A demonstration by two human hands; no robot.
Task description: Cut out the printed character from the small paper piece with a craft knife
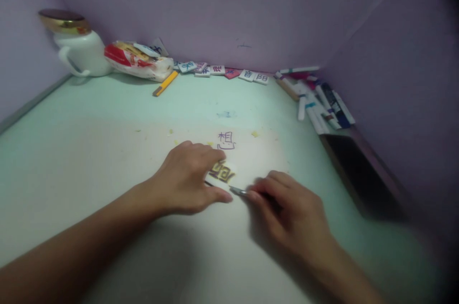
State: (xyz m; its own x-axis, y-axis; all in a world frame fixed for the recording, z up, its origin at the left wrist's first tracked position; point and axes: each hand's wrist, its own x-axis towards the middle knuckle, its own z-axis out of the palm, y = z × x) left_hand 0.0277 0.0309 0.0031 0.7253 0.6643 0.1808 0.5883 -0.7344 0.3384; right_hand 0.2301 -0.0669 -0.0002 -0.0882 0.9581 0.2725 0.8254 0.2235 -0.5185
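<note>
Between the thumb and fingers of my left hand is a small white tile with a dark and yellow character on it, lying at the table's middle. My right hand grips a thin metal blade tool, whose tip is at the tile's right lower edge. Most of the tool's handle is hidden in the fingers. Just beyond the tile, a purple character is drawn on the pale surface, with small yellow scraps scattered around it.
Along the back wall stand a white mug, a red and white packet and several lettered tiles. A yellow cutter lies before the packet. Several markers and a dark flat object are at the right.
</note>
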